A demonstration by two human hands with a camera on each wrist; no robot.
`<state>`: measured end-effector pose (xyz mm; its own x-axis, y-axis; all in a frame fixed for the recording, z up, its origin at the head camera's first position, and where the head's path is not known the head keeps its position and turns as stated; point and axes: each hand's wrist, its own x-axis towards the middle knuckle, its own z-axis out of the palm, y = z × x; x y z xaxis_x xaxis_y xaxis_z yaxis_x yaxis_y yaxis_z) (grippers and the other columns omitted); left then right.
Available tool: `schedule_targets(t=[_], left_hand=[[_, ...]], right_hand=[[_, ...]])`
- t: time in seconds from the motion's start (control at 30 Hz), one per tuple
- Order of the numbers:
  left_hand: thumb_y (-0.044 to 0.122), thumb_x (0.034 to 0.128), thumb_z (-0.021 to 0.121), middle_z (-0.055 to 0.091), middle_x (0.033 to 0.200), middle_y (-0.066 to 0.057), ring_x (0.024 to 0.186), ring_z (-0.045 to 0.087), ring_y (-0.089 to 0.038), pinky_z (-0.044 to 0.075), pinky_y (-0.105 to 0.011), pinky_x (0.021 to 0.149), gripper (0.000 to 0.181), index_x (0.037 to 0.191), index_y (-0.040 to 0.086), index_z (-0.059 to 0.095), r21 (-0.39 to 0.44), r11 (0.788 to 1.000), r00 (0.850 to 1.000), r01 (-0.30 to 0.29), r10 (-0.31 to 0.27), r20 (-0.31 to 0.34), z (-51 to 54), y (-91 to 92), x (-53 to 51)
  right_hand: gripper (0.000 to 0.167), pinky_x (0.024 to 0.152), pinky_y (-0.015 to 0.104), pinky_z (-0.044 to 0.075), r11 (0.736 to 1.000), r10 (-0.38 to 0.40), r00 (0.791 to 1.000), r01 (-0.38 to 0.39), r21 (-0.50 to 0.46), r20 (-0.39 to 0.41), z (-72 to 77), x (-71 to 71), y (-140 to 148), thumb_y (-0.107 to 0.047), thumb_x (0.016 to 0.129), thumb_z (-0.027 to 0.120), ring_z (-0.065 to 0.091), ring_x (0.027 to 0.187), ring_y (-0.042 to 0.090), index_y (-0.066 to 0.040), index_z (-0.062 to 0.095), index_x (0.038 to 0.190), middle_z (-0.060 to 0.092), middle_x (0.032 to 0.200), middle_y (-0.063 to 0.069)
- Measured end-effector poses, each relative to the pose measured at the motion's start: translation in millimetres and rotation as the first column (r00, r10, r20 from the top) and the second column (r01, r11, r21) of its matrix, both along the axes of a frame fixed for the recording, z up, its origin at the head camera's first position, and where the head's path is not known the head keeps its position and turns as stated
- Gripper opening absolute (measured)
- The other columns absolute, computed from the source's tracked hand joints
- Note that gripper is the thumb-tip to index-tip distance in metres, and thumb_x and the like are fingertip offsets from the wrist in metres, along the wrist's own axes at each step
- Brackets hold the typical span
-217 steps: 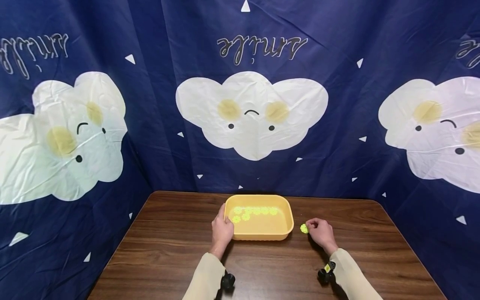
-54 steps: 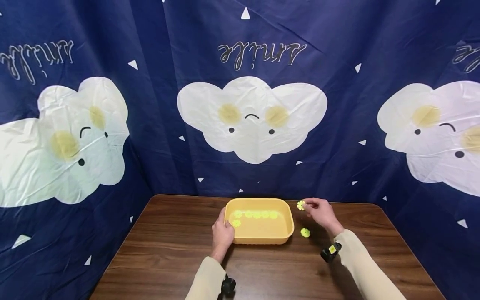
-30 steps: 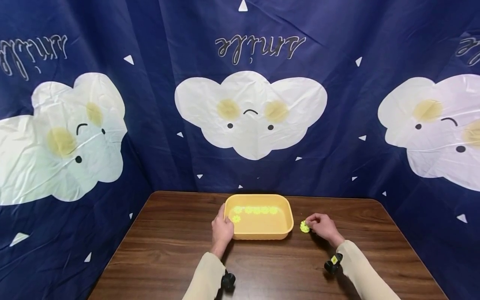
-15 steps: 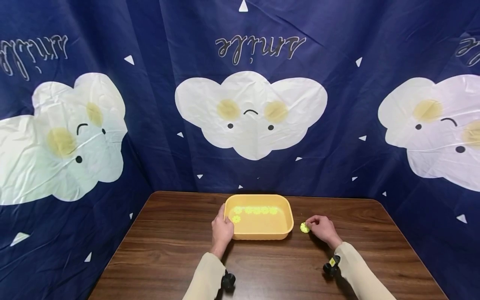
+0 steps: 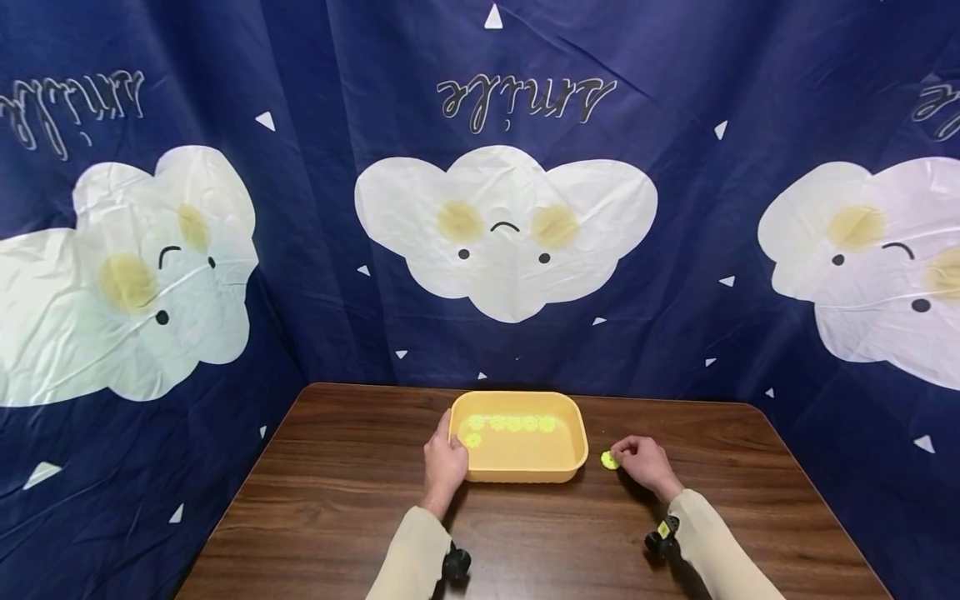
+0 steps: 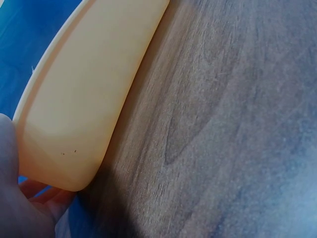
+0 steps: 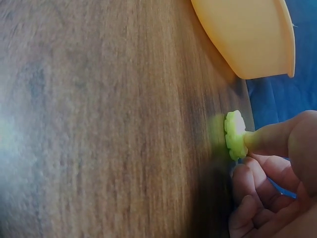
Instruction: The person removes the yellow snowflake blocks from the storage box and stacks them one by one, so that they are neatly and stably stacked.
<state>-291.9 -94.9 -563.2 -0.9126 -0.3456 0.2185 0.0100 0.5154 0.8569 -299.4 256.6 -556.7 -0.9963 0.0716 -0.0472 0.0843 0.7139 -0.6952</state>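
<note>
My left hand (image 5: 444, 460) grips the left side of a yellow plastic tub (image 5: 525, 477), thumb over the rim. In the left wrist view, fingers (image 6: 54, 198) curl beneath the tub's end wall (image 6: 74, 109). Right of the tub, my right hand (image 5: 647, 465) pinches a yellow-green flower-shaped piece (image 5: 610, 460) between thumb and fingers, low over the table. From the right wrist, that flower piece (image 7: 235, 135) stands nearly edge-on to the camera; whether it is one piece or two stacked, I cannot tell. Several similar flower pieces (image 5: 531, 423) lie inside the tub, most in a row along its back.
The brown wooden table (image 5: 337, 483) bears the tub near its back edge. A dark blue curtain (image 5: 315, 333) with white cloud prints hangs behind and at both sides. Black wrist cameras (image 5: 456, 563) sit beneath both sleeves.
One flower piece has left the tub's front row. My right hand has brought a flower from behind to where another lay on the table, then lowered slightly. The left hand stays put.
</note>
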Motion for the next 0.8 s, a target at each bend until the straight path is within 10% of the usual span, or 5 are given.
schedule_targets(t=[0.8], left_hand=[[0.001,0.0934,0.053,0.061,0.135,-0.030,0.122,0.061,-0.045,0.049,-0.056,0.102,0.052,0.146,0.003,0.053,0.013,1.000,1.000,-0.019,0.019,-0.010,0.8,1.4,1.1]], right_hand=[[0.016,0.073,0.028,0.043,0.999,-0.047,0.998,0.048,0.017,-0.051,0.8,-1.9,-2.5,-0.018,0.092,0.064,0.059,0.085,0.021,-0.005,0.072,0.097,0.071,0.093,0.008]])
